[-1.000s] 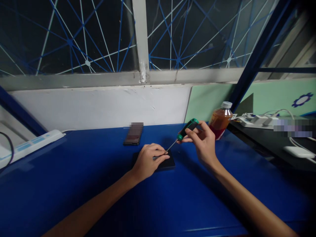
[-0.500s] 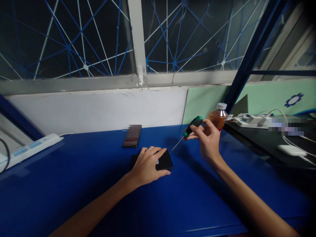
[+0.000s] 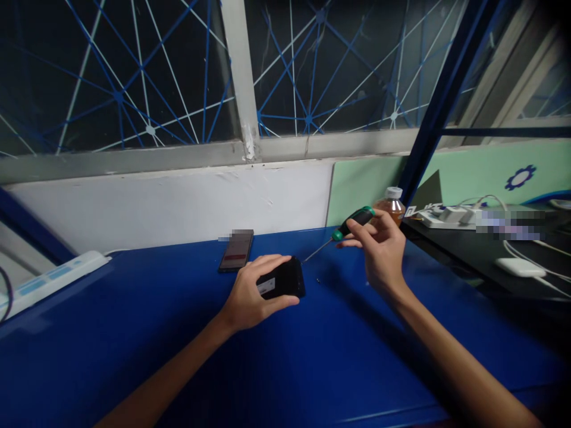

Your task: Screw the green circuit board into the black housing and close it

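Note:
A flat black rectangular device (image 3: 289, 278) with a white label lies on the blue table (image 3: 339, 356). My left hand (image 3: 254, 294) grips it from the left, fingers along its far edge and thumb along the near edge. Between the thumb and fingers of my right hand (image 3: 381, 249) is a screwdriver (image 3: 355, 222) with a green and black handle. Its shaft slants down to the left, and the tip is at the device's far right corner; whether it touches cannot be made out. A tiny piece, perhaps a screw (image 3: 318, 280), rests just right of the device.
A phone (image 3: 236, 251) lies behind my left hand. Beyond my right hand stands a bottle of amber drink (image 3: 393, 205). At the left is a white power strip (image 3: 57, 276); another power strip (image 3: 450, 219) and a white charger (image 3: 520, 267) sit on the black surface at right.
My left hand's fingers have spread to the device's edges, baring its label. The device appears tilted or turned slightly. The screwdriver is held at a flatter slant, its tip still by the corner.

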`<state>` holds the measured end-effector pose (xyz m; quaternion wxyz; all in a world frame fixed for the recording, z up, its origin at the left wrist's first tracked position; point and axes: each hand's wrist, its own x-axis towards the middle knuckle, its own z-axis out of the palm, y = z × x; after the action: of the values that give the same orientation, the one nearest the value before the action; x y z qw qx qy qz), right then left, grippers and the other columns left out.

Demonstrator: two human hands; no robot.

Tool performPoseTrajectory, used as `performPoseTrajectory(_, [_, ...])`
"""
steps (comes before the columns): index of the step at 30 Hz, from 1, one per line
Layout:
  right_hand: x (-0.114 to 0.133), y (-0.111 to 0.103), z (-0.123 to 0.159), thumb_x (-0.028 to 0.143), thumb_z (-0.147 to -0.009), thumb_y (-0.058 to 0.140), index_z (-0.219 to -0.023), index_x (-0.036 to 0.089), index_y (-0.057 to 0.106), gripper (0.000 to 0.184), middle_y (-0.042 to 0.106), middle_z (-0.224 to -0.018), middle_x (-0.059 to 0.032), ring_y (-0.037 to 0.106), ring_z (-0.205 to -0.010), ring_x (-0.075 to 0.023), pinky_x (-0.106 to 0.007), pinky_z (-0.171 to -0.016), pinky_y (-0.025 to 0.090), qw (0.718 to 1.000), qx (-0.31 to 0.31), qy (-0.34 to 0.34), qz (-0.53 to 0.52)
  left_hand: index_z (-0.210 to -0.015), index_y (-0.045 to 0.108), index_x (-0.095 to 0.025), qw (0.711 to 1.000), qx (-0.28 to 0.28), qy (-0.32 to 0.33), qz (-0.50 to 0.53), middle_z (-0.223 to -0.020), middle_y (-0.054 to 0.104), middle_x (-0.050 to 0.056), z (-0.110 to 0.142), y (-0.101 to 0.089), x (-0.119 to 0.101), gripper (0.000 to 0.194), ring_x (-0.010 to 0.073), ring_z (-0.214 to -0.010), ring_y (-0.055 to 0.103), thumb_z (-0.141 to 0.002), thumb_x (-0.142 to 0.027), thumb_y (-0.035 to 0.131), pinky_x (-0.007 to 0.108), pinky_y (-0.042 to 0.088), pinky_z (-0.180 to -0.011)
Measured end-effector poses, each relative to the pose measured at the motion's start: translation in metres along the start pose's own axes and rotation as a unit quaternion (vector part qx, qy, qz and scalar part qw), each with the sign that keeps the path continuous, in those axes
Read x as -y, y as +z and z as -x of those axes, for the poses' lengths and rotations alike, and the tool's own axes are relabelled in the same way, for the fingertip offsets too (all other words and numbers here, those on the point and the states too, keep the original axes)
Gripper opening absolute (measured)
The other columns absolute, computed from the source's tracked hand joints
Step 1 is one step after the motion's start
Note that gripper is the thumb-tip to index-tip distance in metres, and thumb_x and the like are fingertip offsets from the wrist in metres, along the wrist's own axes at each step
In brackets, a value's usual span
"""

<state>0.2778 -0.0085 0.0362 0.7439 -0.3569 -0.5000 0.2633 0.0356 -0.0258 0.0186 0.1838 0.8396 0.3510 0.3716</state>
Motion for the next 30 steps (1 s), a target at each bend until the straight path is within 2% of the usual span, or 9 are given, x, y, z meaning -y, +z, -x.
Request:
performPoseTrajectory(6, [-0.001,0.0,0.0,0.031,-0.075,0.07,-0.091,0.023,0.048,0.028,0.063,-0.07,0.0039,0.066,-0.054,-0.0157,-0.032,-0.051,0.06,1.0,-0.005,-0.012,-0.003,-0.124,0.057,-0.022,1.0,0.005,-0.006,0.025,-0.122,0.061,0.011,0.001,-0.001,-0.006,0.06,0.0319,-0.111,0.056,-0.069,-0.037,0.075,0.053,0.045,-0.097])
performPoseTrajectory(12, [0.003,0.002,0.001,0.028,-0.073,0.072,-0.089,0.023,0.047,0.03,0.063,-0.071,0.0034,0.066,-0.053,-0.0155,-0.031,-0.051,0.06,1.0,-0.013,-0.007,-0.013,-0.121,0.057,-0.024,1.0,0.001,-0.011,0.007,-0.119,0.062,0.009,0.001,0.0,-0.008,0.059,0.0322,-0.11,0.057,-0.067,-0.038,0.076,0.053,0.045,-0.095])
performPoseTrajectory(18, [0.007,0.001,0.002,0.029,-0.072,0.073,-0.089,0.026,0.045,0.033,0.062,-0.067,0.0051,0.067,-0.055,-0.0176,-0.033,-0.051,0.06,1.0,0.004,-0.028,0.005,-0.122,0.057,-0.024,1.0,0.002,-0.013,-0.002,-0.12,0.062,0.009,0.001,0.0,-0.008,0.059,0.0315,-0.111,0.056,-0.068,-0.039,0.076,0.053,0.044,-0.096])
performPoseTrajectory(22, [0.01,0.001,0.005,0.028,-0.071,0.075,-0.094,0.026,0.049,0.034,0.057,-0.058,0.007,0.06,-0.044,-0.015,-0.029,-0.044,0.052,0.996,-0.006,-0.059,0.065,-0.124,0.054,-0.023,1.0,0.014,-0.014,0.021,-0.123,0.06,0.009,0.002,0.001,-0.009,0.062,0.031,-0.111,0.056,-0.068,-0.038,0.075,0.052,0.045,-0.096])
performPoseTrajectory(25, [0.008,0.0,0.006,0.031,-0.077,0.07,-0.099,0.024,0.053,0.029,0.054,-0.054,0.0072,0.055,-0.039,-0.0125,-0.027,-0.04,0.047,0.988,-0.015,-0.074,0.131,-0.125,0.053,-0.022,0.999,0.017,-0.012,0.035,-0.124,0.058,0.01,0.002,0.002,-0.008,0.062,0.0308,-0.111,0.055,-0.068,-0.038,0.074,0.051,0.045,-0.096])
performPoseTrajectory(30, [0.004,-0.005,0.004,0.033,-0.084,0.059,-0.107,0.021,0.051,0.027,0.064,-0.073,-0.0002,0.06,-0.048,-0.0136,-0.027,-0.042,0.048,0.994,0.05,-0.068,0.074,-0.125,0.053,-0.023,0.999,0.02,-0.019,0.047,-0.124,0.057,0.007,0.003,0.002,-0.006,0.062,0.028,-0.113,0.054,-0.069,-0.036,0.075,0.047,0.044,-0.098])
